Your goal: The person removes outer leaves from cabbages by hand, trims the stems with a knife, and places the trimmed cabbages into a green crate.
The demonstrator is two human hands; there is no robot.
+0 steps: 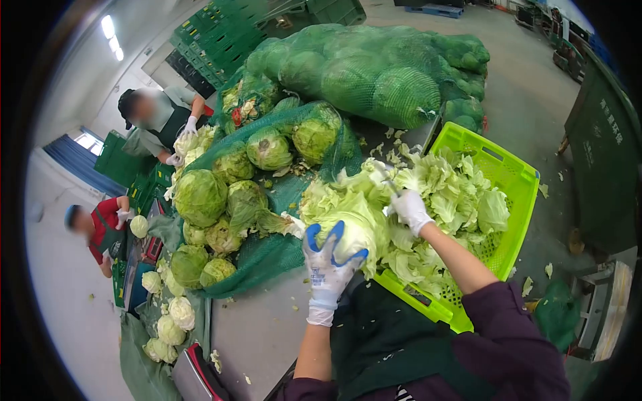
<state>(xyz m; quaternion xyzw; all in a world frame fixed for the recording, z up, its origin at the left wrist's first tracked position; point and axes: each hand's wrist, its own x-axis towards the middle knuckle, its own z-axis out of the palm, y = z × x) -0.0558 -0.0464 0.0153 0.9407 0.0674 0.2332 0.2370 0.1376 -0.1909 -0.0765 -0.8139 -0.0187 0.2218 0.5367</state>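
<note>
My left hand, in a white glove with blue fingertips, grips a pale green cabbage head from below. In a white glove, my right hand holds a knife whose blade rests against the top of that cabbage. The cabbage sits at the near left rim of a bright green plastic crate filled with loose cabbage leaves.
An open green net of whole cabbages lies left on the table. Full net sacks are piled behind. Two other people work at the far left beside stacked green crates. Leaf scraps litter the floor.
</note>
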